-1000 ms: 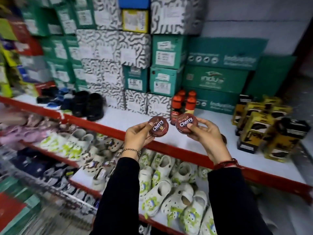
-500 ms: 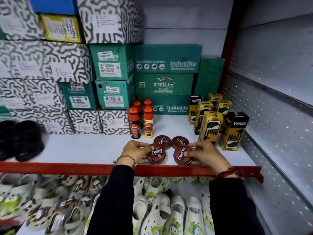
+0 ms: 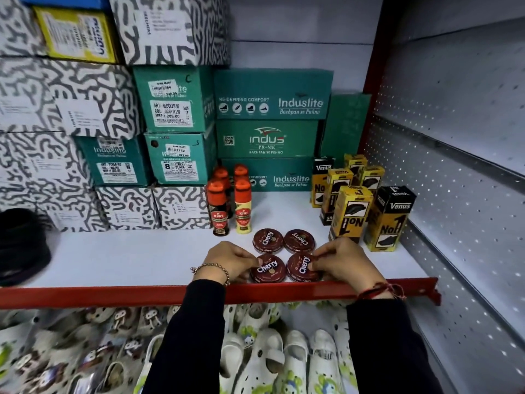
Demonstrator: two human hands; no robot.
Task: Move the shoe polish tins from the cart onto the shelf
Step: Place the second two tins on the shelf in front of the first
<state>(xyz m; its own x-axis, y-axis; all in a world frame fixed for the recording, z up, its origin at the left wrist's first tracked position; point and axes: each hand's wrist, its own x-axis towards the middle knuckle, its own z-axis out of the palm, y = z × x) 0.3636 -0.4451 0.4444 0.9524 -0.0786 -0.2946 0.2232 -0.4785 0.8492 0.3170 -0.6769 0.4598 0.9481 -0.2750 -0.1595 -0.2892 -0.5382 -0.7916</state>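
Several round brown Cherry polish tins lie flat on the white shelf (image 3: 142, 257), close to its red front lip. My left hand (image 3: 230, 261) rests its fingertips on the front left tin (image 3: 268, 269). The front right tin (image 3: 302, 267) has my right hand (image 3: 342, 261) gripping its right edge. Behind them sit the back left tin (image 3: 268, 240) and the back right tin (image 3: 299, 241), untouched. The cart is out of view.
Red-capped Kiwi bottles (image 3: 217, 209) stand just behind the tins. Yellow and black Venus boxes (image 3: 350, 214) stand to the right. Stacked shoe boxes (image 3: 272, 95) fill the back. Black shoes (image 3: 20, 245) sit at far left. White clogs (image 3: 267, 362) line the lower shelf.
The two tins held up in the air a second ago have come down onto the shelf, in front of the two back tins. My view has moved closer and rightward.
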